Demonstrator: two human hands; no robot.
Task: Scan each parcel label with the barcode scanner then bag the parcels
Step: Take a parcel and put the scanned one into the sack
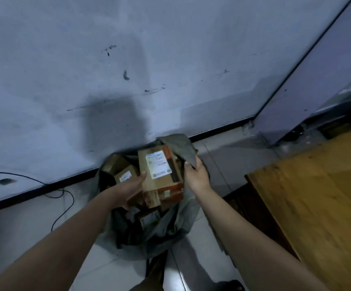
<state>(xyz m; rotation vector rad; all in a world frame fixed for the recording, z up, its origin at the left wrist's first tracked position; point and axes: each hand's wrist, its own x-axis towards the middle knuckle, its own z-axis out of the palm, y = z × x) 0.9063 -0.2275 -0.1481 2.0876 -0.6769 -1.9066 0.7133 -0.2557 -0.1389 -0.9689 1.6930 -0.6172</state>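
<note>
Pale tiled floor (218,162) meeting a scuffed grey-white wall (170,59) at a dark skirting line, wooden table (317,196) off to the right, thin cable (65,198) trailing on the left.

Gripping first: left hand (131,186) wrapping round the near left edge of a cardboard parcel (160,175), fingers closed on it, thumb lying up along its face. Right hand (195,175) pinching the raised flap of the grey bag (178,145), closed on the plastic and pulling the mouth wide.

Moving outward: parcel sitting tilted, white label (159,164) facing up, over the bag's mouth, more than one smaller box (121,171) already lying inside and below it. Bag slumping on the floor against the wall.

Judging the step as bagging, not scanning; no scanner showing anywhere. Next calling for lowering the parcel past the rim while holding the flap clear, then letting go without snagging the plastic.
</note>
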